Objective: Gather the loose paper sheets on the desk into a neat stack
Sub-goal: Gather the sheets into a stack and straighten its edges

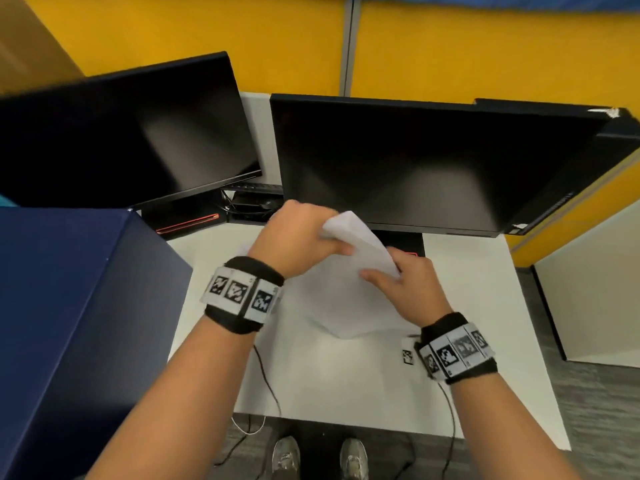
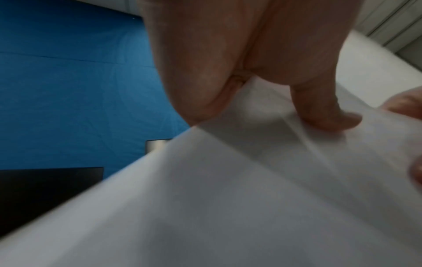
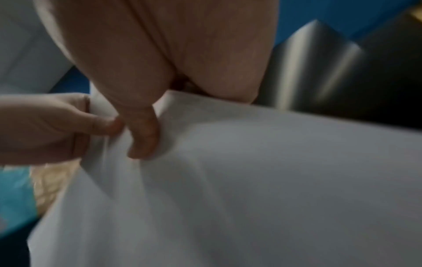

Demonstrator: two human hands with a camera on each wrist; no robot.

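You've got both hands on the paper sheets [image 1: 349,292] now, lifted off the desk [image 1: 467,299] in front of the right monitor [image 1: 433,161]; your left hand [image 1: 298,237] pinches the top edge, thumb on the near face; your right hand [image 1: 401,282] grips the right edge, thumb [image 3: 141,133] curled over the front. Sheets hang bowed, lower corner just above or touching the desk, can't tell which. How many sheets? Blurred, prob more than 1. Risk from here, imo: edges look fanned near your left thumb [image 2: 328,110], so a loose pinch lets 1 slip out; squeeze too hard and you crease them; tap down crooked and the stack stays ragged; watch the wrist cable [image 1: 266,379] too.
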